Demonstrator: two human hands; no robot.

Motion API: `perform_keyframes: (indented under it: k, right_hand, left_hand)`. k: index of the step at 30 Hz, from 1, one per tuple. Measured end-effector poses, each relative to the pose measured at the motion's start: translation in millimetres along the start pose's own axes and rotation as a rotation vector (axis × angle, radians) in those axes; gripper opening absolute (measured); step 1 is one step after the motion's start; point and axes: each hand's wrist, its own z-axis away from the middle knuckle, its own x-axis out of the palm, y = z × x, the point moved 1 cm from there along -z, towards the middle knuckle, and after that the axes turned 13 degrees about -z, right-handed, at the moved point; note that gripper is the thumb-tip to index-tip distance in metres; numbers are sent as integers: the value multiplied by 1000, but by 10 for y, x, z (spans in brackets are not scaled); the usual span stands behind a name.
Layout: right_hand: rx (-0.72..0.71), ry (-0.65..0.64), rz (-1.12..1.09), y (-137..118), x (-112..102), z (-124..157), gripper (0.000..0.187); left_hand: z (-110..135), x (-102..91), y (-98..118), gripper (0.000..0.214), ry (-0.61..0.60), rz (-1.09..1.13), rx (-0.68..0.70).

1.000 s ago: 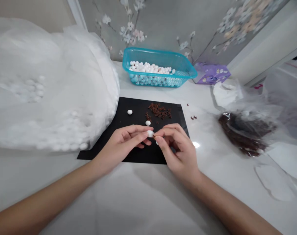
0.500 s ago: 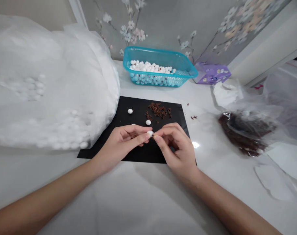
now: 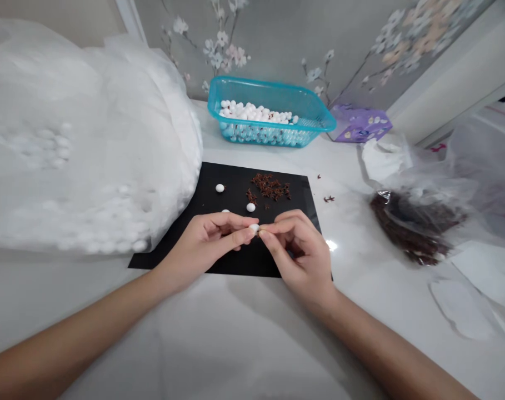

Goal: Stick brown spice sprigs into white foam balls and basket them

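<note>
My left hand (image 3: 210,241) pinches a small white ball (image 3: 254,228) between thumb and forefinger above a black mat (image 3: 235,261). My right hand (image 3: 296,247) is closed in a pinch, its fingertips pressed against the same ball; what they hold is too small to see. On the mat lie a few loose white balls (image 3: 220,188) and a little heap of brown dried bits (image 3: 271,188).
A teal basket (image 3: 314,111) of white balls stands at the back. A big clear bag of white balls (image 3: 81,150) fills the left. On the right lie a plastic bag of brown bits (image 3: 410,228), a purple box (image 3: 360,125) and crumpled wrappers (image 3: 385,158).
My right fingertips have closed in on the ball, and the small brown piece seen at them earlier no longer shows. Both hands stay in place.
</note>
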Motion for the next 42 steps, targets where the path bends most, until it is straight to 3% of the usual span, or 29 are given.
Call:
perform_keyframes:
  k: [6, 18, 30, 33, 36, 38, 42]
  right_hand:
    - [48, -5, -100, 20, -6, 3, 5]
    - [299, -73, -362, 67, -20, -18, 8]
    - [396, -27, -355, 75, 21, -3, 16]
    - [464, 12, -406, 46, 17, -14, 19]
    - [499, 53, -447, 30, 8, -18, 20]
    - [504, 69, -450, 37, 4, -17, 20]
    - [529, 67, -455, 75, 3, -14, 20]
  left_hand:
    - [-6, -7, 19, 11, -28, 37, 7]
    - [-16, -30, 1, 10, -66, 50, -3]
    - [-45, -65, 39, 15, -103, -29, 65]
    - [-58, -106, 55, 20, -5, -159, 115]
    - [-82, -165, 30, 23, 249, -435, 205]
    - [-98, -190, -6, 22, 353, -633, 244]
    - [-120, -203, -73, 22, 325, -803, 256]
